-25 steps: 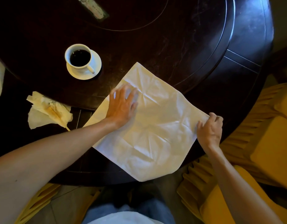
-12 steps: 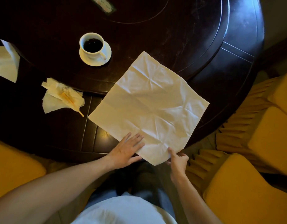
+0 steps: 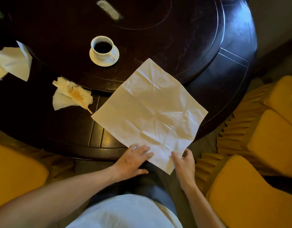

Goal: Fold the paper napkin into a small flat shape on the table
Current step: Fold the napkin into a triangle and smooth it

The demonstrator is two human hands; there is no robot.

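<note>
A large cream paper napkin lies unfolded and creased on the dark round table, turned like a diamond. Its near corner hangs over the table's front edge. My left hand lies with its fingers flat on the napkin's near-left edge, thumb spread below the table edge. My right hand is at the near corner's right side, thumb on top of the paper and fingers curled behind its edge, pinching it.
A white cup of dark coffee on a saucer stands beyond the napkin's far-left side. A crumpled stained napkin with a stick and another white napkin lie at left. Yellow chairs flank me.
Both hands came back to the napkin's near corner: the left from its far-left part, the right from the right corner. The napkin lies flatter, and my view has pulled back.
</note>
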